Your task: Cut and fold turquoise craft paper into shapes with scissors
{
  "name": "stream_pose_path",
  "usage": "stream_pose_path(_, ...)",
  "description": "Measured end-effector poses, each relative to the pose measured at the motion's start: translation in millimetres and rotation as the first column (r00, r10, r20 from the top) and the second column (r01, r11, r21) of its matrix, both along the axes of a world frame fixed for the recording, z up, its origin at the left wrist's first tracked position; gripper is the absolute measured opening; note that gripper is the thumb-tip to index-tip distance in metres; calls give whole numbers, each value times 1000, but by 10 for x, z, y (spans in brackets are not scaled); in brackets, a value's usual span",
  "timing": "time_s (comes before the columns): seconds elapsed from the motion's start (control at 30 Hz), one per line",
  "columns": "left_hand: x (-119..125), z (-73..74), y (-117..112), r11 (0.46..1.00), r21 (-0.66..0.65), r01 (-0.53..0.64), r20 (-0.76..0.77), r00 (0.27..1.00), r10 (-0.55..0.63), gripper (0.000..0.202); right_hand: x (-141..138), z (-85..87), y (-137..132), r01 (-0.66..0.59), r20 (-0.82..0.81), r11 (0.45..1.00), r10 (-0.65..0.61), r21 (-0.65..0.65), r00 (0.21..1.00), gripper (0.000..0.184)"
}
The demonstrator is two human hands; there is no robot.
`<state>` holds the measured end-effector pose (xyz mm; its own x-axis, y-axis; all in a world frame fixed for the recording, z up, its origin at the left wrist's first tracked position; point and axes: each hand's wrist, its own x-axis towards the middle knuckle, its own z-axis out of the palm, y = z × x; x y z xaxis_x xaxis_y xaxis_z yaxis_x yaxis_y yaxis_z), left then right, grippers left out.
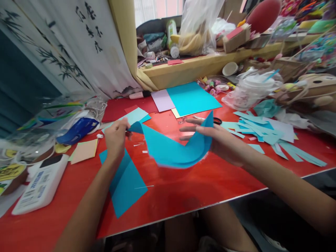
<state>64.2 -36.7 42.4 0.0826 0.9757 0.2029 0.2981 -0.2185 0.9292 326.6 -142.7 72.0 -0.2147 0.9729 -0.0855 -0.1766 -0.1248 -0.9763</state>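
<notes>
A bent sheet of blue paper hangs above the red table, spanning the space between both hands. My left hand pinches its left corner with closed fingers. At the other end, my right hand has its thumb against the raised right corner, while its fingers stretch out behind the paper. Under my left forearm lies a second blue sheet, flat on the table, with a thin white strip across it. Scissors with black handles are partly hidden behind my right hand.
Pale blue paper strips are heaped on the right. Large turquoise and lilac sheets lie at the back. A white bottle and small note squares sit left. A lidded cup stands back right. The table's front edge is near.
</notes>
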Motion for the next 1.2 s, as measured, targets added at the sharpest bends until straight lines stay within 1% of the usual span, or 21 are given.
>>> stream_pose_path(0.03,35,6,-18,999,43,-18,47,999,16,28,39,-22,30,23,-22,1000,-23,-15,999,54)
stream_pose_path(0.07,68,5,-30,998,66,-12,87,996,6,20,73,-51,57,37,-45,999,-39,-30,998,50)
stream_pose_path(0.1,98,-4,-35,998,63,24,112,993,-31,16,102,-85,78,50,-65,998,-52,-40,996,46)
stream_pose_path(0.13,119,-17,-35,995,32,91,118,989,-94,15,129,-122,95,62,-82,997,-65,-47,994,44)
stream_pose_path(0.17,131,-33,-31,990,0,143,121,982,-142,18,155,-157,106,77,-92,996,-81,-48,992,44)
stream_pose_path(0.27,109,-70,-8,976,-73,206,115,974,-197,35,232,-235,115,124,-72,992,-126,-32,989,50)
stream_pose_path(0.37,47,-75,10,943,-175,283,35,959,-282,45,308,-252,101,137,-32,990,-138,-18,990,56)
stream_pose_path(0.47,12,-50,9,903,-228,364,-64,920,-387,49,355,-261,88,156,-28,987,-157,-25,987,52)
stream_pose_path(0.53,16,-28,-3,887,-238,395,-148,888,-435,43,365,-294,86,187,-38,981,-189,-50,981,48)
stream_pose_path(0.63,54,-20,-26,863,-240,446,-269,823,-500,23,364,-393,92,216,-60,973,-221,-82,973,43)
stream_pose_path(0.67,73,-33,-33,866,-230,444,-301,814,-497,20,361,-431,93,217,-72,972,-223,-85,972,42)
stream_pose_path(0.7,94,-55,-37,880,-219,421,-322,821,-472,21,359,-469,94,216,-86,973,-223,-82,971,42)
stream_pose_path(0.77,137,-118,-42,921,-208,329,-332,862,-383,31,355,-536,90,207,-107,976,-214,-68,971,45)
stream_pose_path(0.83,177,-185,-47,942,-249,225,-301,907,-296,37,353,-582,82,193,-101,981,-195,-36,976,53)
stream_pose_path(0.93,210,-240,-55,932,-343,121,-248,945,-214,37,348,-602,65,144,-42,990,-144,-3,989,67)
stream_pose_path(1.0,204,-241,-51,926,-361,110,-248,946,-209,35,345,-591,61,120,-24,993,-120,-14,992,70)
stream_pose_path(1.07,178,-234,-36,922,-357,150,-307,913,-268,34,347,-585,68,143,-8,989,-143,-36,990,68)
stream_pose_path(1.13,149,-234,-21,924,-324,204,-432,837,-336,31,353,-594,86,203,23,978,-202,-53,979,63)
stream_pose_path(1.17,141,-238,-21,940,-257,224,-506,797,-329,28,356,-603,96,230,37,971,-228,-62,973,61)
stream_pose_path(1.2,141,-243,-28,957,-150,249,-574,766,-289,29,358,-611,105,248,46,966,-245,-76,969,59)
